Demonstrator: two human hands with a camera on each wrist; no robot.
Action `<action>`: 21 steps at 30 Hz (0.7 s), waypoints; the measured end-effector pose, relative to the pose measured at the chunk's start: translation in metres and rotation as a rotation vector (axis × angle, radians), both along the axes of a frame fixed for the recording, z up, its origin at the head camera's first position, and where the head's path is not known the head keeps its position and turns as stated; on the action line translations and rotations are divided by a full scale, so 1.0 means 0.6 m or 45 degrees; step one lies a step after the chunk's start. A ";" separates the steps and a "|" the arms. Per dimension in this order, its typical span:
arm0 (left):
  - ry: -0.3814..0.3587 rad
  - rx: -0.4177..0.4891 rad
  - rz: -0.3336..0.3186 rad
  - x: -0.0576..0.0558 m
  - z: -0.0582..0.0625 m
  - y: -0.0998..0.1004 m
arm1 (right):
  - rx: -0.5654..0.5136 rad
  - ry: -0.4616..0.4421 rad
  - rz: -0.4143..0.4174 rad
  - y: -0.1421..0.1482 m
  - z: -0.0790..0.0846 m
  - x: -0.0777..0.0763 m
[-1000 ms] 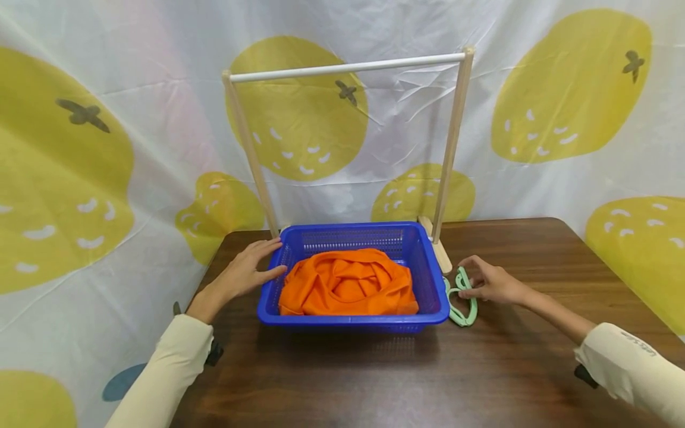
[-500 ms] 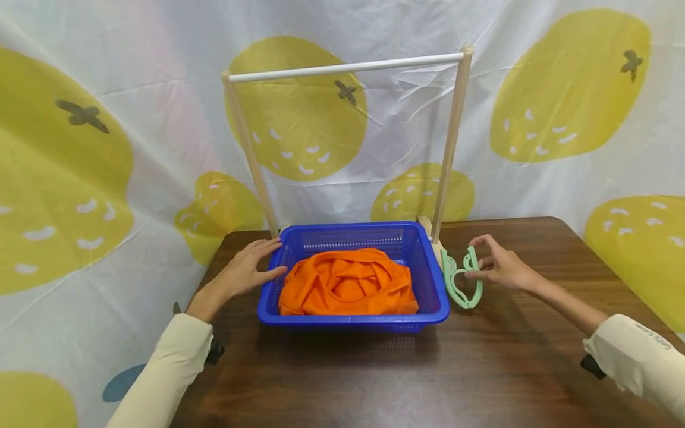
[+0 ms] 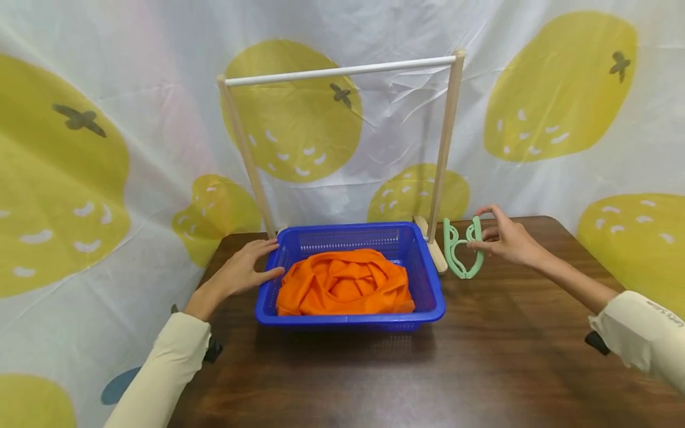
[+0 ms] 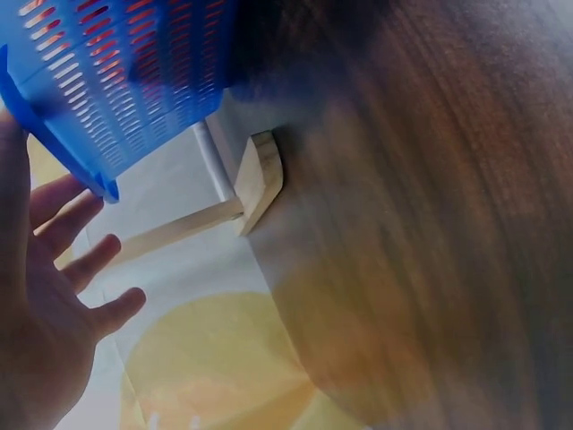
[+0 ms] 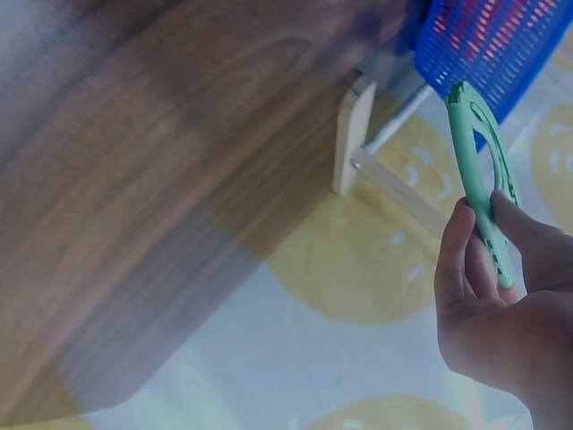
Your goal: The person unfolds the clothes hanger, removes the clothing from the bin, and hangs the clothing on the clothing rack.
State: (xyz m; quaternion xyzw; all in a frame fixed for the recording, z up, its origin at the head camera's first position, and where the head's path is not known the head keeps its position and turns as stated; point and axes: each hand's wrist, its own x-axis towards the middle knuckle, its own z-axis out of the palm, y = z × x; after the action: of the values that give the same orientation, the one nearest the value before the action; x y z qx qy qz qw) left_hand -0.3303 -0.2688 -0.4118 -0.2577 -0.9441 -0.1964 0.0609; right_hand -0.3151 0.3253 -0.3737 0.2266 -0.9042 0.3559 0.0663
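My right hand [image 3: 508, 241] pinches a light green folding clothes hanger [image 3: 448, 245], folded up, between thumb and fingers. It is held above the table, to the right of a blue plastic basket [image 3: 350, 321]. In the right wrist view, the thumb and fingertips grip one arm of the hanger [image 5: 466, 148]. My left hand [image 3: 241, 273] rests against the basket's left rim with its fingers spread. From the left wrist view, those fingers touch the rim's edge and the basket's slotted side [image 4: 116, 98] shows. Bunched orange cloth [image 3: 348, 288] lies inside the basket.
Behind the basket stands a rack with wooden posts [image 3: 445, 142] and a white rod [image 3: 342, 71]. Its right foot [image 3: 437, 257] lies between basket and hanger. A brown wooden table [image 3: 353, 380] bears everything. A curtain printed with yellow fruit [image 3: 291, 113] hangs behind.
My right hand has lifted the hanger up and away from beside the basket, and the hanger has turned more upright. The left hand stays at the basket rim.
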 end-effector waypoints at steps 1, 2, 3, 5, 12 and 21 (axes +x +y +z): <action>0.000 -0.002 0.007 0.000 0.001 0.000 | -0.016 0.014 0.013 -0.001 0.004 -0.001; 0.002 -0.004 0.015 0.000 0.002 0.000 | -0.033 0.023 0.028 -0.003 0.008 -0.002; 0.007 -0.005 0.023 -0.001 0.004 0.001 | -0.047 0.025 0.038 -0.005 0.012 -0.004; 0.017 -0.007 0.034 -0.003 0.011 0.005 | -0.068 0.022 0.053 -0.009 0.022 -0.004; 0.029 -0.014 0.012 -0.008 0.037 0.031 | -0.073 0.009 0.037 -0.046 0.045 -0.017; 0.065 -0.023 -0.063 -0.016 0.062 0.064 | -0.121 0.005 0.098 -0.116 0.054 -0.039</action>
State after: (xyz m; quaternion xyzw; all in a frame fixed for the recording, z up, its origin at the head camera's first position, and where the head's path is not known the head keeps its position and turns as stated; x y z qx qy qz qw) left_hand -0.3401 -0.2302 -0.3744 -0.2865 -0.9373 -0.1827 0.0777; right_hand -0.3388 0.2558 -0.3413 0.2586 -0.8767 0.4003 0.0651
